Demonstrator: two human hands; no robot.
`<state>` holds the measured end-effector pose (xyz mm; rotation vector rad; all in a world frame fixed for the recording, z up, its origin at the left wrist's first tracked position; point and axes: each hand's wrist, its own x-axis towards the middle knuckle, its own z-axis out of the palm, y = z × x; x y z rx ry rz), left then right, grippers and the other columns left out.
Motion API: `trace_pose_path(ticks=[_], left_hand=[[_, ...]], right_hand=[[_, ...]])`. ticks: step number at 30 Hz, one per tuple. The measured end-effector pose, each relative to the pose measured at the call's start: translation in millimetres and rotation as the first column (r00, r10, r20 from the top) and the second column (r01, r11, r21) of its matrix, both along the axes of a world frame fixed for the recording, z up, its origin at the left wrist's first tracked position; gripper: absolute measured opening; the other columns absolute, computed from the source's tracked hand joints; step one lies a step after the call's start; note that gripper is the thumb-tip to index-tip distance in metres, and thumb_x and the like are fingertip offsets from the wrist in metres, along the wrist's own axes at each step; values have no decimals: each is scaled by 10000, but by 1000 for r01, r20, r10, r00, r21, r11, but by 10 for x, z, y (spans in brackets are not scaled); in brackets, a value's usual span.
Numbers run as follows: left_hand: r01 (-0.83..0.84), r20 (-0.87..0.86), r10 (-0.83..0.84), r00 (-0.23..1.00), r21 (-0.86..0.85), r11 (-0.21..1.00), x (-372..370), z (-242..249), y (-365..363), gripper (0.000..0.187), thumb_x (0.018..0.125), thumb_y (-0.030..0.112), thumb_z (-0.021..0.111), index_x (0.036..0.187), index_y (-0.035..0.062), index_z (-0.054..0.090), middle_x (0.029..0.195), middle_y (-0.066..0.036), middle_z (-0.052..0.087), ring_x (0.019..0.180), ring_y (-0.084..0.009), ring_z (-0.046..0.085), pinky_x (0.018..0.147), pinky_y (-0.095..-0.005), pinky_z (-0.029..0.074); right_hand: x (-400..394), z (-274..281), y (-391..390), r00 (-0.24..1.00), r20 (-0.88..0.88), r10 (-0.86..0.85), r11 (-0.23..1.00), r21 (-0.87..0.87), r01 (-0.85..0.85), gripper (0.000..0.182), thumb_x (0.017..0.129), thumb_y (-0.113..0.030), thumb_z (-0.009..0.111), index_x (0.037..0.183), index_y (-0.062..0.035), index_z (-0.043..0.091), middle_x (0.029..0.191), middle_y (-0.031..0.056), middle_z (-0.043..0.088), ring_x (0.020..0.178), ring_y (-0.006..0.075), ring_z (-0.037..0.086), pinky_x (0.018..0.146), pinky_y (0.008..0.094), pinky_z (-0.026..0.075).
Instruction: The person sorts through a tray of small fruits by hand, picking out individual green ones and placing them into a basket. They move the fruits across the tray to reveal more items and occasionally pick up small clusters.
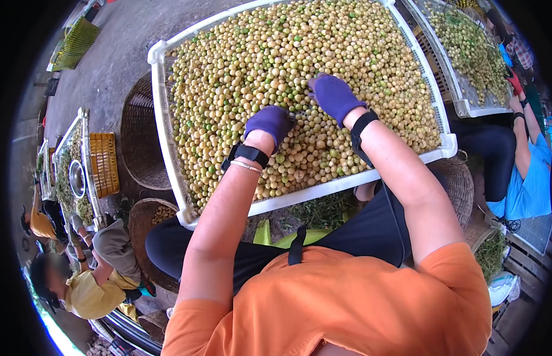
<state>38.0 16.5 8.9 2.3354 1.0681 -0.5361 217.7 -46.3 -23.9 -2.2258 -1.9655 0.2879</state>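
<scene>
A white-framed mesh tray (341, 185) holds a thick layer of small round tan fruits (240, 53), some of them green. My left hand (270, 124), in a purple glove, presses down among the fruits near the middle of the tray. Its fingers point away from me and are hidden, so their grip does not show. To the right and a little farther off, my right hand (335, 97) is in a matching glove. The fingers that show are curled down at the fruits; whatever lies under them is hidden. A gap separates the two hands.
Woven baskets (146, 136) stand left of the tray, one (151, 222) with fruits inside. Beneath the near edge lie green leafy stems (317, 210). Another fruit tray (465, 59) is at right, beside a person (528, 178) in blue. At left, a person (95, 293) in yellow sits near a yellow crate (104, 166).
</scene>
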Motion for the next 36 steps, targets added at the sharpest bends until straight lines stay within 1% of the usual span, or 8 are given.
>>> trace_pose_path(ticks=[5, 10, 13, 15, 18, 23, 31, 36], left_hand=[[-384, 317, 648, 693, -598, 704, -348, 145, 62, 282, 867, 285, 602, 984, 37, 669, 902, -101, 672, 782, -206, 625, 722, -335, 501], [49, 86, 973, 216, -996, 77, -806, 0, 128, 221, 915, 274, 578, 1033, 88, 571, 875, -39, 567, 774, -144, 548, 644, -264, 458], [-481, 247, 675, 695, -539, 692, -675, -3, 33, 239, 878, 310, 612, 925, 79, 646, 724, -59, 612, 705, -153, 594, 676, -283, 495], [-104, 152, 104, 983, -6, 995, -564, 31, -69, 266, 856, 357, 580, 979, 152, 698, 948, -110, 693, 885, -274, 666, 777, -390, 517], [-74, -47, 79, 996, 100, 992, -438, 31, -200, 315, 878, 395, 533, 1009, 158, 693, 1029, -99, 677, 950, -323, 642, 812, -424, 510], [-14, -74, 22, 997, 105, 994, -407, -19, -230, 339, 899, 411, 503, 1017, 155, 690, 1052, -103, 670, 962, -321, 639, 822, -428, 508], [-233, 204, 276, 939, -211, 949, -510, -10, -135, 320, 887, 360, 560, 978, 75, 677, 973, -132, 685, 874, -298, 664, 760, -403, 518], [241, 14, 965, 262, -969, -51, -531, 0, 28, 149, 899, 228, 558, 955, 89, 554, 871, -64, 583, 766, -189, 583, 703, -309, 499]], right_hand=[[26, -51, -43, 1000, -29, -5, 999, 54, 7, 166, 858, -212, 589, 896, -60, 643, 886, 178, 651, 873, 367, 632, 789, 446, 499], [155, 126, -78, 637, -734, -237, 962, -87, 257, 208, 887, -246, 600, 880, -45, 652, 709, 102, 611, 702, 203, 622, 610, 332, 509], [269, 219, -123, -256, -962, -89, 941, -165, 294, 180, 918, -222, 575, 958, -49, 605, 792, 55, 593, 623, 113, 555, 508, 246, 470], [279, 312, -89, -489, -872, -32, 931, -204, 302, 182, 932, -222, 556, 1029, -70, 581, 849, 52, 591, 629, 124, 560, 517, 257, 474], [193, 442, -32, -315, -943, -103, 906, -220, 361, 182, 930, -225, 557, 1005, -73, 624, 818, 45, 607, 638, 121, 561, 533, 260, 472], [174, 77, 73, 948, -317, -39, 979, 178, 100, 197, 865, -236, 608, 946, -69, 673, 876, 208, 648, 832, 370, 641, 755, 446, 496], [154, -91, -47, 998, -51, -27, 994, 100, 32, 165, 830, -207, 598, 849, -50, 644, 873, 194, 641, 835, 368, 637, 730, 464, 494], [180, -119, -56, 997, -49, -53, 998, 16, 54, 192, 839, -217, 608, 929, -50, 638, 917, 185, 634, 869, 363, 619, 762, 459, 482]])
